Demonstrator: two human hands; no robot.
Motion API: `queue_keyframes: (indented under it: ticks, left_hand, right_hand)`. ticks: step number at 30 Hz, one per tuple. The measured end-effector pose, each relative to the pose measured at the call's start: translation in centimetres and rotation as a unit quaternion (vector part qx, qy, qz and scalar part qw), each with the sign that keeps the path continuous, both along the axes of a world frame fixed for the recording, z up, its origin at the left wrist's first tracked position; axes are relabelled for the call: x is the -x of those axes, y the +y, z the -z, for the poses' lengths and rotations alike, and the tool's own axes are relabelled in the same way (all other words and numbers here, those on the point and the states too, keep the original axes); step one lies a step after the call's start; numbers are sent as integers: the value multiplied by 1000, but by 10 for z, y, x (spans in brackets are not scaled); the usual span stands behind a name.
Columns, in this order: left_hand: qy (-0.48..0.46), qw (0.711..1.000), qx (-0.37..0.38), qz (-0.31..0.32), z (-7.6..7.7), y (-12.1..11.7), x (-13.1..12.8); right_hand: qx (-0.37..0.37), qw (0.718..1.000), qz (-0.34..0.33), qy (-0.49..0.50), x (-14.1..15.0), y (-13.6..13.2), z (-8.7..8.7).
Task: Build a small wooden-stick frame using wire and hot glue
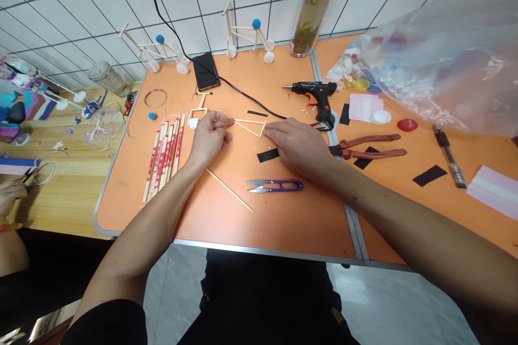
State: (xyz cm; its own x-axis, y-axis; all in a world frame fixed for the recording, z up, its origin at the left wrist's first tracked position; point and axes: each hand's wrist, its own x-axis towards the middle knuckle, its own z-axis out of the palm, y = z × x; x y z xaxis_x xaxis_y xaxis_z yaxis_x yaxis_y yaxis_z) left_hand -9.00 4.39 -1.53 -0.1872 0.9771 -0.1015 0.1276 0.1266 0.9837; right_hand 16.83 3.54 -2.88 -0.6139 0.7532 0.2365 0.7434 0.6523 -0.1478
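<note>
Left hand (208,137): fingers and thumb pressed together, pinching the left end of the triangular stick frame (249,126).
Right hand (297,145): fingers (275,132) laid over the frame's right corner; thumb hidden, so the grip cannot be told.
Frame position: held between both hands, over the middle of the orange table (259,215).
Near left hand: wrapped sticks (164,159) in red-printed paper sleeves, toward the table's left edge; a stick piece with a white wheel (198,113).
Near right hand: hot glue gun (313,94), red-handled pliers (370,145).
Near front edge: purple thread snips (275,186), loose stick (229,190).
Plastic bag (441,59): clear, at the right rear corner, holding bottle caps and colored pieces.
Tall clear tumbler (313,8): at the rear edge, holding brown material.
Adjacent wooden table (73,210): co-worker's hand (12,197) at its left side.
</note>
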Motion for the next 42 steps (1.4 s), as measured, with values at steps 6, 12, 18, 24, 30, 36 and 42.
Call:
queue_keyframes:
  ticks: [6,12,18,24,30,36,42]
  left_hand:
    - [1,1000,4,-2,0,0,0]
    - [8,1000,1,1,0,0,0]
    - [16,1000,-1,-2,1,0,0]
    - [11,1000,-1,2,1,0,0]
    - [5,1000,7,1,1,0,-1]
    - [2,1000,5,-5,0,0,-1]
    - [-1,1000,-1,-7,0,0,-1]
  right_hand:
    - [9,1000,5,1,1,0,0]
    - [14,1000,14,-1,2,-1,0]
    - [8,1000,13,-1,1,-2,-1]
    - [-7,1000,4,11,0,-1,3]
    - [-13,1000,2,12,0,-1,5]
    - [-2,1000,2,10,0,-1,3]
    - [-4,1000,3,4,0,-1,4]
